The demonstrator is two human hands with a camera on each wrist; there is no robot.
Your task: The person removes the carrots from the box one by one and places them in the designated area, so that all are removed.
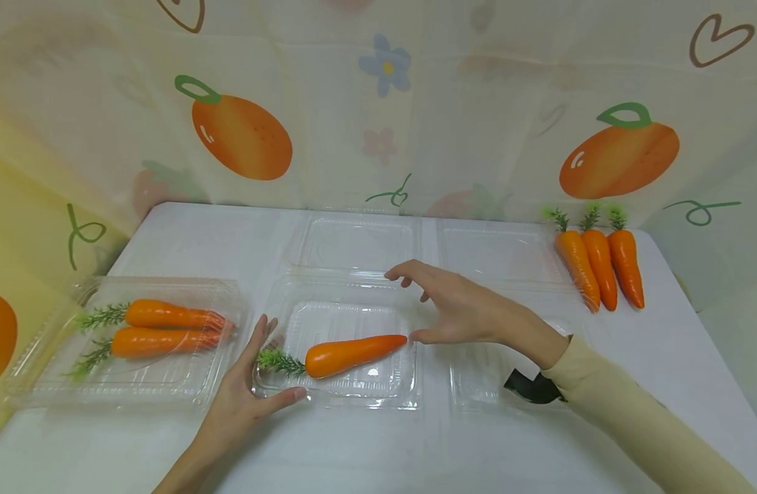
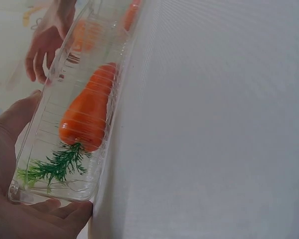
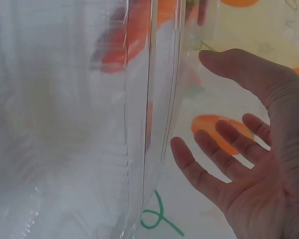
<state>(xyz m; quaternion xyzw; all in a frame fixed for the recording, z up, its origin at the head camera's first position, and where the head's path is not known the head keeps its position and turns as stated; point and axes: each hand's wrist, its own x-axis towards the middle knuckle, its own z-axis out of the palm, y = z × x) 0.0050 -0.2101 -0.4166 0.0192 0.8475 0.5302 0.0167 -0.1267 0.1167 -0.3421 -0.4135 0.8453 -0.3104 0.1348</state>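
Observation:
A clear plastic clamshell box [image 1: 409,391] stands in the middle of the table with its lid [image 1: 360,243] laid back. Inside it lies one orange carrot [image 1: 354,357], green leaves to the left and tip to the right. My left hand [image 1: 239,384] rests at the box's left end, thumb along the front corner and straight fingers by the side rim. Just past the carrot's tip is my right hand [image 1: 461,305], above the box's right edge, its fingers spread and bent loosely around nothing. The right wrist view shows that right hand [image 3: 249,164] beside clear plastic walls.
At the left, a covered clear box [image 1: 27,384] holds two carrots [image 1: 162,314]. Another open clear box [image 1: 477,391] stands under my right forearm. Three carrots [image 1: 596,264] lie at the back right. A printed cloth [image 1: 477,89] hangs behind the white table [image 1: 378,460].

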